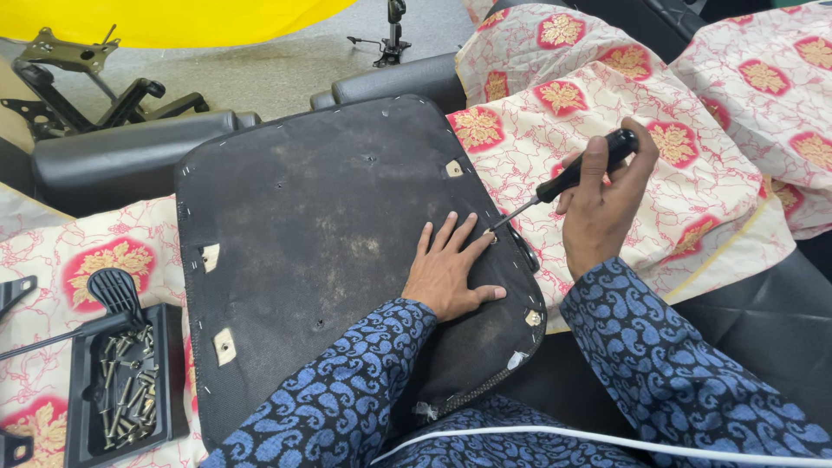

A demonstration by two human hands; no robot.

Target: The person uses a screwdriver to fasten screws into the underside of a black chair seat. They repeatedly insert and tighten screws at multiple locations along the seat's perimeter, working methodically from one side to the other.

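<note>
Black fabric-covered seat base panel [329, 251], rounded-rectangle, lies underside up across the person's lap, stapled along the edges, dusty. Its long axis runs from lower left to upper right of the view.

Left hand [448, 273] flat on the panel, palm down, fingers spread and pointing toward the panel's right edge; it grips nothing, just presses on the fabric.

Right hand [601, 206] is closed around the black handle of a screwdriver with a thin metal shaft [568, 179]. Long axis of the tool is diagonal: handle up and right, above the floral cloth, tip down and left. The tip sits at the panel's right edge, just beside the left index fingertip. Cannot tell whether the tip is seated in a screw head.

Both sleeves are dark blue paisley.

Around it: cream cloth with red-and-gold floral medallions [659, 147] drapes the seating to the right and behind. Black plastic tray of loose screws [117, 390] sits at lower left, well apart from both hands. Black chair mechanism parts [78, 82] lie on the floor at upper left. A white cable [607, 439] crosses the bottom edge.
</note>
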